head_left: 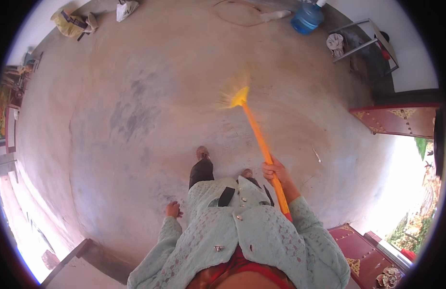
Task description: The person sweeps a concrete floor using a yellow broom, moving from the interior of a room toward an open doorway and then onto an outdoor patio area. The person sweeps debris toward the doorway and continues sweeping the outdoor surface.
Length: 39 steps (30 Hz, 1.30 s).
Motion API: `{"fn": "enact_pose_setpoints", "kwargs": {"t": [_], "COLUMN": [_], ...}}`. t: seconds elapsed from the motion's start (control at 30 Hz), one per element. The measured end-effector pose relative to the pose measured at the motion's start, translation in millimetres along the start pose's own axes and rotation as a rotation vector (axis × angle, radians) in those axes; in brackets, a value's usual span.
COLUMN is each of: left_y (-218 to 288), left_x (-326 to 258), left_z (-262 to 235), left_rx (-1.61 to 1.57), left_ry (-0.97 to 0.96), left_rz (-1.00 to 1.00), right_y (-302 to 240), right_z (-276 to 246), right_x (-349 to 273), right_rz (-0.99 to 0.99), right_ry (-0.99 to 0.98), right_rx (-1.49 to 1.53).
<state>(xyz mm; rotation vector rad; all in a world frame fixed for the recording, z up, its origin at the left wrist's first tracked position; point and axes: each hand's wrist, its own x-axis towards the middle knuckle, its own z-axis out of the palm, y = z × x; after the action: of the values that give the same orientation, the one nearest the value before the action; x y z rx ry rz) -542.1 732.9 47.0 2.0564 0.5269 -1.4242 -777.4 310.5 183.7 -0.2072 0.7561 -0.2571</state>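
My right hand is wrapped round the orange handle of a broom, partway along it. The handle slants from my right side out to the floor ahead, and its red end lies close to my jacket. At the far end, yellow bristles fan out over the concrete and are blurred at their tips. Beside my left hip hangs my left hand, its fingers loosely bent and a little apart, holding nothing that I can see.
Concrete floor with dark stains surrounds me. Far right are a blue water jug and a metal frame. Red door leaves flank a bright doorway at right. A yellow bag and a white bag sit far left.
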Motion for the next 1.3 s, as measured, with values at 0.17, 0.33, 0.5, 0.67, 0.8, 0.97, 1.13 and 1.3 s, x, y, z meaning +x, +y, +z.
{"fn": "enact_pose_setpoints", "kwargs": {"t": [0.17,0.33,0.5,0.67,0.8,0.97,1.13,1.3], "left_y": [59.4,75.5,82.0,95.9,109.1,165.3,202.8,197.8], "left_x": [-0.2,-8.8,-33.0,-59.8,-45.1,-31.0,-23.2,-18.1], "left_z": [-9.8,-35.5,-56.0,-45.8,-23.1,9.6,22.5,26.8], "left_rx": [-0.074,-0.086,-0.105,0.04,0.132,0.097,0.115,0.152], "left_ry": [-0.05,0.01,0.165,0.161,0.098,0.022,0.028,-0.001], "left_rz": [0.022,-0.003,0.007,0.007,0.023,0.071,0.131,0.108], "right_y": [24.3,57.4,73.1,29.2,-29.8,-80.4,-119.2,-128.0], "right_z": [66.7,84.1,38.5,-42.2,-93.3,-150.4,-191.8,-154.6], "right_x": [73.4,173.8,277.7,274.9,180.6,89.7,22.2,-14.1], "right_rz": [0.215,0.363,0.445,0.293,0.106,-0.066,-0.211,-0.33], "right_ry": [-0.086,-0.238,-0.087,-0.038,0.018,0.325,0.52,0.587], "right_rx": [-0.018,0.021,0.27,0.444,0.412,0.557,0.464,0.381]}}
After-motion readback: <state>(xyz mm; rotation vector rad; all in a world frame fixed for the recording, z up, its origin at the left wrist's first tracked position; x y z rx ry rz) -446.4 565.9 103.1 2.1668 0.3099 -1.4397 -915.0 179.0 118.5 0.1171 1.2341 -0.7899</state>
